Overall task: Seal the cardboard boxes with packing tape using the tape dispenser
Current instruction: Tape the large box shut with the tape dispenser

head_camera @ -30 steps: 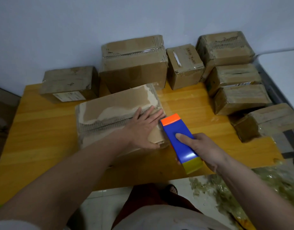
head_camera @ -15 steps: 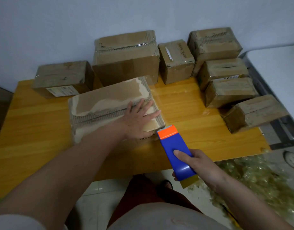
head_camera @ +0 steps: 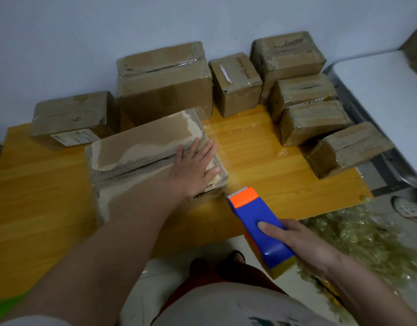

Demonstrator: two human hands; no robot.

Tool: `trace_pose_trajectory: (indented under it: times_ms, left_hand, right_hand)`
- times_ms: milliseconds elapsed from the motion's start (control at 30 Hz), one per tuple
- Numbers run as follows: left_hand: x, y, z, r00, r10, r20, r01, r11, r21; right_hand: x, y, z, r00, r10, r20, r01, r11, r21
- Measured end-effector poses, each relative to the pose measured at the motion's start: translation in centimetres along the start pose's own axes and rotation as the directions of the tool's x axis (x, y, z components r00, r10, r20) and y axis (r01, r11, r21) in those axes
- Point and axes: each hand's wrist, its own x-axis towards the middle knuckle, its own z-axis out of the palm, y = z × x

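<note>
A box (head_camera: 153, 158) is pressed flat by the left hand (head_camera: 194, 168), fingers spread. A tape dispenser (head_camera: 259, 227) is clasped in the right hand (head_camera: 304, 248), off the tabletop (head_camera: 261, 149) edge. If pressure slips, the flaps could lift and the tape wrinkle.

Bare table (head_camera: 261, 156) lies open between the near box (head_camera: 141, 147) and the right-hand boxes (head_camera: 320, 128); more boxes (head_camera: 165, 83) block the back.

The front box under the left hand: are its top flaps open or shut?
Shut: the front box has both flaps lying flat, the left hand pressing them.
</note>
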Motion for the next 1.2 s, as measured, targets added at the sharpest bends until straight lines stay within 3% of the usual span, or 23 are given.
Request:
trace_pose_trajectory:
  times_ms: [300, 433, 600, 700, 833, 1000, 1100, 1200]
  left_hand:
    - [0.0, 0.5, 0.5, 0.999, -0.028, -0.044, 0.03, 0.999, 0.031]
    - [0.0, 0.5, 0.6, 0.998, -0.025, -0.063, 0.028, 0.999, 0.037]
    - [-0.2, 0.6, 0.5, 0.998, -0.016, -0.059, 0.018, 0.999, 0.036]
    - [0.0, 0.5, 0.6, 0.994, -0.033, -0.104, 0.036, 0.999, 0.031]
    - [0.4, 2.8, 1.3, 0.981, -0.114, -0.159, 0.139, 0.979, 0.152]
    - [0.7, 5.4, 2.0, 0.945, -0.248, -0.213, 0.267, 0.962, 0.064]
    - [0.7, 5.0, 2.2, 0.946, -0.232, -0.226, 0.249, 0.967, 0.052]
    - [-0.1, 3.8, 2.2, 0.964, -0.175, -0.198, 0.183, 0.983, 0.023]
  right_hand:
    - [2.4, -2.0, 2.2, 0.986, 0.057, -0.158, -0.085, 0.98, -0.182]
    - [4.3, -2.9, 3.0, 0.973, 0.074, -0.22, -0.113, 0.979, -0.17]
    - [5.4, 0.5, 2.1, 0.919, 0.164, -0.359, -0.308, 0.867, -0.393]
    - [6.1, 1.6, 1.0, 0.885, 0.036, -0.465, -0.235, 0.896, -0.376]
    - [8.1, 0.5, 0.0, 0.813, -0.155, -0.561, -0.144, 0.88, -0.452]
    - [10.2, 1.3, -0.7, 0.718, -0.264, -0.644, -0.292, 0.726, -0.623]
    - [12.1, 1.9, -1.6, 0.709, -0.311, -0.633, -0.348, 0.626, -0.698]
    - [13.8, 2.5, -2.9, 0.738, -0.281, -0.614, -0.36, 0.605, -0.71]
